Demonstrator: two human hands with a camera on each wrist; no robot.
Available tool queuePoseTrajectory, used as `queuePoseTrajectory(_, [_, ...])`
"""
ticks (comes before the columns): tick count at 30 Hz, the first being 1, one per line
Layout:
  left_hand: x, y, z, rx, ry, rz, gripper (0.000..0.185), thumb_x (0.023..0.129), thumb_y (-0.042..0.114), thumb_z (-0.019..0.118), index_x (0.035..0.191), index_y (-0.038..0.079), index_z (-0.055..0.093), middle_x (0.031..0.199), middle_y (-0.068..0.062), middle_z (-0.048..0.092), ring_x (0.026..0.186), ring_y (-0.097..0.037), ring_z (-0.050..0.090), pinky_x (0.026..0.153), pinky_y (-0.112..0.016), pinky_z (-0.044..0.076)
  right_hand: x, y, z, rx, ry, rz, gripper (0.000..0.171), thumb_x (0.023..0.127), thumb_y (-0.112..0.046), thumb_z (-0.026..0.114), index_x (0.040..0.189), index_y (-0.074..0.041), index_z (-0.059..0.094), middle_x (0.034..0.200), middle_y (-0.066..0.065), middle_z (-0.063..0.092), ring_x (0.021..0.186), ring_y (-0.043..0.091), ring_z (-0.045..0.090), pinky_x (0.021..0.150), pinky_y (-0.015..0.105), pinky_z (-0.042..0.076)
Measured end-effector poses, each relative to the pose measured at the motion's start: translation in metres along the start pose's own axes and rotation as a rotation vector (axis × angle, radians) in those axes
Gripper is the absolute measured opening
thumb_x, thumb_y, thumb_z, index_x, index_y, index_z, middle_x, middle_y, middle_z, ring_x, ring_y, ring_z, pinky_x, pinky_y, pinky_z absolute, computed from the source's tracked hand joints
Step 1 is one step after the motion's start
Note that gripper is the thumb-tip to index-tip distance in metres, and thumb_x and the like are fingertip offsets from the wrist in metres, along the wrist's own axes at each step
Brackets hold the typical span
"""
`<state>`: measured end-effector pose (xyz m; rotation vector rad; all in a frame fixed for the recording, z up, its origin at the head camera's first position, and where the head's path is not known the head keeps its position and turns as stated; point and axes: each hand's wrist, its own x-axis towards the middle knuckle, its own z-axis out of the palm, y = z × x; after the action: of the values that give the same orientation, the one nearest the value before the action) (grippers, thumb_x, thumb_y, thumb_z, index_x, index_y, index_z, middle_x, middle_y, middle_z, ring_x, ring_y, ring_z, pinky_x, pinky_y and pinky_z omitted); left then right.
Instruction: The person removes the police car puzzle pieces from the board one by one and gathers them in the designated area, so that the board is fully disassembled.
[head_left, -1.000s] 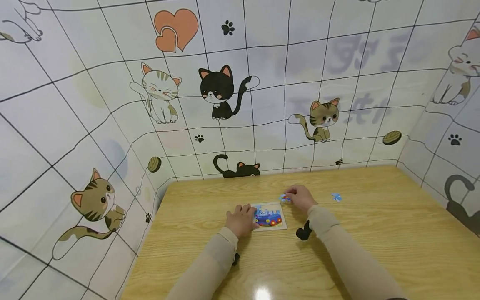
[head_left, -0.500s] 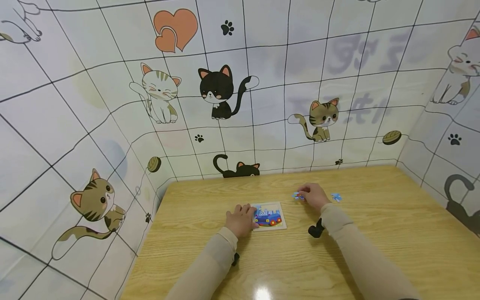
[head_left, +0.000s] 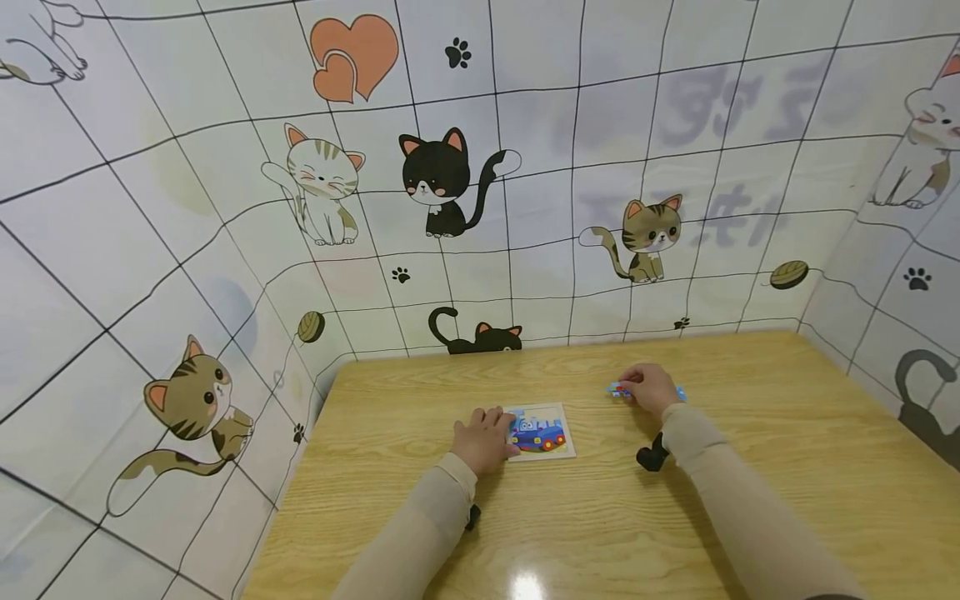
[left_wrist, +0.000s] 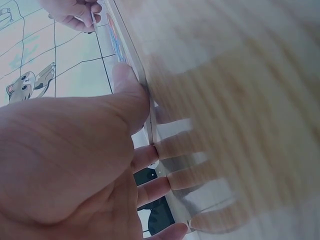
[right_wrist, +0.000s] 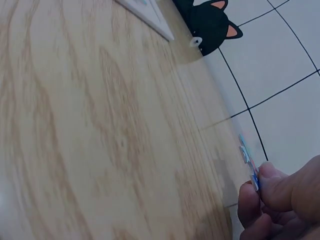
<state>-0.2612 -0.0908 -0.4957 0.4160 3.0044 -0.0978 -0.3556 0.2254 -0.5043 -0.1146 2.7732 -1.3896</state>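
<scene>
Across the lower half of the head view runs the wooden table (head_left: 750,492), walled in at the back and sides by a cat-print backdrop (head_left: 225,167). At centre frame lies the puzzle board (head_left: 542,432), flat on the table, its blue vehicle picture mostly filled in. The left hand (head_left: 483,440) sits at the board's left edge; the left wrist view shows its fingers (left_wrist: 150,156) laid fairly straight, thumb along the board's rim, so that grip is spread and pressing, pinning the board rather than curling round it. Right of centre, well apart from the board, the right hand (head_left: 651,387) has a small blue puzzle piece (head_left: 618,389) pinched between thumb and fingertips (right_wrist: 272,182); the right wrist view shows the piece (right_wrist: 250,167) standing on edge just off the table. Another blue bit (head_left: 679,392) peeks out just beside that hand on its right; whether it touches the hand I cannot tell.

By my reading, this is the piece-handling step: one piece in the pinch, away from the board, the board held steady. Whether it is bound for the board or coming away from it, these frames do not settle. If it goes in, the next move calls for carrying it left across the bare wood, turning it flat, matching its outline to the gap, and keeping the left hand firm so the board does not slide.
</scene>
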Motion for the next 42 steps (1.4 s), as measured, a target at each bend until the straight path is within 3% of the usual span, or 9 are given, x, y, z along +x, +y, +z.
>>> queuePoseTrajectory(7, [0.002,0.0,-0.002,-0.016,0.01,0.0,0.059,0.094,0.056,0.047,0.147,0.031,0.037,0.154,0.002,0.034,0.136,-0.024,0.034,0.094,-0.057,0.041,0.003,0.005,-0.006,-0.093,0.028,-0.017,0.014,0.095,-0.003,0.059,0.105,0.006,0.064,0.097,0.022,0.065,0.075,0.023,0.064,0.065,0.032,0.05])
queuePoseTrajectory(14, [0.006,0.0,-0.002,-0.006,0.006,0.009,0.06,0.095,0.056,0.046,0.148,0.029,0.036,0.154,0.002,0.033,0.136,-0.024,0.034,0.094,-0.056,0.04,0.005,0.003,-0.009,-0.273,0.074,-0.073,0.011,0.092,-0.005,0.063,0.096,0.005,0.066,0.097,0.023,0.066,0.087,0.036,0.061,0.074,0.045,0.049])
queuePoseTrajectory(20, [0.005,0.0,0.0,-0.032,0.007,0.01,0.06,0.095,0.056,0.046,0.148,0.029,0.037,0.154,0.002,0.033,0.137,-0.025,0.033,0.096,-0.057,0.039,0.005,-0.002,-0.01,-0.332,0.071,-0.057,0.012,0.092,-0.006,0.063,0.096,0.005,0.066,0.095,0.023,0.067,0.082,0.035,0.061,0.07,0.045,0.049])
queuePoseTrajectory(34, [0.002,-0.001,-0.001,-0.02,-0.005,0.002,0.061,0.094,0.056,0.046,0.149,0.03,0.035,0.155,0.002,0.031,0.138,-0.025,0.031,0.097,-0.057,0.038,0.008,0.008,-0.009,-0.381,0.109,-0.044,0.012,0.092,-0.006,0.062,0.098,0.004,0.064,0.095,0.022,0.066,0.08,0.033,0.062,0.067,0.045,0.049])
queuePoseTrajectory(42, [0.002,-0.002,0.002,-0.016,-0.013,0.001,0.061,0.095,0.057,0.044,0.149,0.03,0.034,0.156,0.003,0.031,0.138,-0.025,0.032,0.096,-0.058,0.039,0.006,0.013,-0.005,-0.408,0.142,-0.079,0.007,0.09,-0.004,0.063,0.084,0.0,0.064,0.085,0.017,0.065,0.075,0.031,0.059,0.064,0.044,0.048])
